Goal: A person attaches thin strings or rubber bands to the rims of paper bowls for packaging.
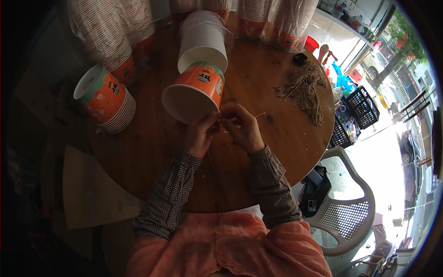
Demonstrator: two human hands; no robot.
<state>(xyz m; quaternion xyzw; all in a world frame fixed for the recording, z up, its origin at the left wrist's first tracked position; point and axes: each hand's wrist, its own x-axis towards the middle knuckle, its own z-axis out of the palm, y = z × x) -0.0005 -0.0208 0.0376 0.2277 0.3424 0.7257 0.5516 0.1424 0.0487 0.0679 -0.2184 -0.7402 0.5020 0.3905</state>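
The head view is supplied by the left unit of two wide fisheye cameras worn side by side on the head. The lens faces forward and steeply downward, over the salmon-coloured garment at the lower edge and onto the round wooden surface. The left hand and right hand lie near frame centre at close range. The field extends rightward past the chair to a bright outdoor area. Image orientation is upright, unmirrored; the corners darken.

Bucket between a bucket stack to the left and string bundle to the right.
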